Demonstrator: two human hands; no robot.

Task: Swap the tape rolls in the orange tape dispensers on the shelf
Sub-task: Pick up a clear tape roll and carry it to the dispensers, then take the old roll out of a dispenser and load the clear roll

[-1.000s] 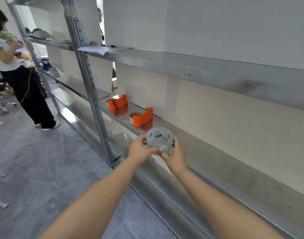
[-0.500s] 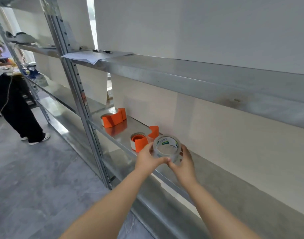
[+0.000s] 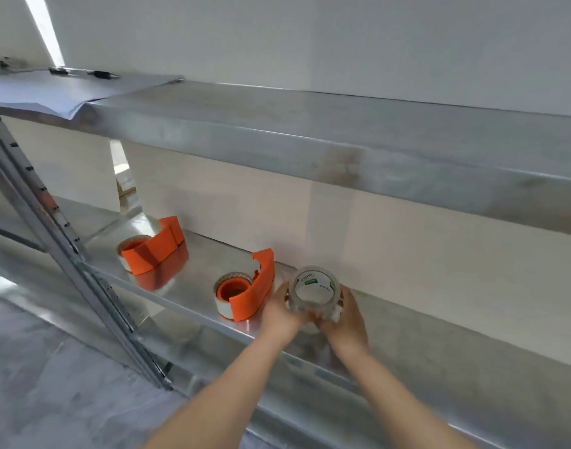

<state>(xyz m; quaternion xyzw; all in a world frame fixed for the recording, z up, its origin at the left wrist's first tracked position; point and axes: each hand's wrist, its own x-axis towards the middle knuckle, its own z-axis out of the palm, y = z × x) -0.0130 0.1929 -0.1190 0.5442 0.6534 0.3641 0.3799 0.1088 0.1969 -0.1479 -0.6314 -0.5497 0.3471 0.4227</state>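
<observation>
- Your left hand and right hand both grasp the clear roll, fingers curled round its sides, one hand on each flank, thumbs meeting at its near edge.
- The roll is tilted so its open core faces you, with a green label showing on the inner ring.
- The roll sits over the shelf, right of both dispensers and close to the back wall. Your hands cover its underside, so it may be resting on the metal or just above it.
- The right dispenser stands just beside your left hand, its orange side wall between that hand and the rest of the shelf to the left.
- This dispenser carries the right tape, whitish, wound round an orange hub.
- The left dispenser lies farther along to the left, well apart from your hands, with the left tape loaded in its near end. Its orange colour reflects in the shiny metal under it.
- The upper shelf runs overhead across the whole view, its front lip hanging above the dispensers.
- On the left end of that upper shelf lies a sheet of paper, one corner drooping over the front edge, with a dark pen at its far side.
- A perforated post slants down at the left, near side of the left dispenser.
- Grey floor shows below and to the left.
</observation>
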